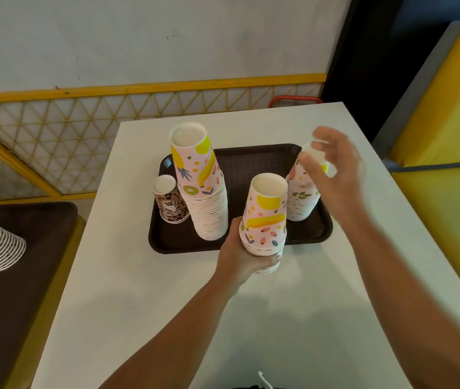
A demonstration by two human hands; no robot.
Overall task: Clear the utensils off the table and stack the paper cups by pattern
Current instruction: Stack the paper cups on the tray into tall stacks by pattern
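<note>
Over tray [178,242] front edge: fruit-print stack [264,220], inverted, L hand [240,256] fingers wrapped round its lower rims, prob. as base for same-pattern adds. R hand [332,169] at right stack [301,197] top; grasp unclear, blurred

White wall [167,37] at 12 o'clock; yellow lattice panel [83,130] below it. White table [139,290] at centre. Yellow bench [447,197] at 3 o'clock. Dark surface [13,304] at 9 o'clock.

All cups are inverted. On the tray [251,161]: tall fruit-print stack [205,197] at left, single leopard-print cup [170,204] just beside it (further left), shorter fruit-print right stack [300,200]. The left hand [237,262] grips a short fruit-print stack [264,220] over the tray's near edge.
</note>
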